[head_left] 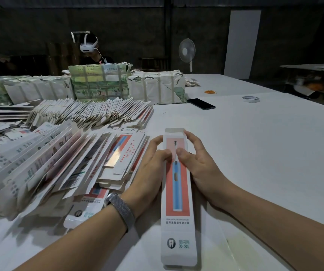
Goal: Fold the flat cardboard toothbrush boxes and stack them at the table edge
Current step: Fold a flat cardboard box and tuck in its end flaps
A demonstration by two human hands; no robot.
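Observation:
A long white toothbrush box (pixel 177 194) with a red panel and a blue brush picture lies lengthwise on the white table (pixel 264 153), its far end flap open. My left hand (pixel 149 169) grips its left side, thumb on top of the panel. On the other side my right hand (pixel 198 163) holds the box the same way, thumb pressed on the panel, fingers reaching toward the open far end. To the left lies a spread heap of flat boxes (pixel 59 163), and behind it a fanned row of flat boxes (pixel 90 112).
Wrapped bundles (pixel 98 83) stand along the back of the table. A black phone (pixel 201 103), a tape roll (pixel 251 98) and orange rubber bands (pixel 210 92) lie further right. A person with a white headset (pixel 88 45) sits behind the bundles. A fan (pixel 187 50) stands beyond.

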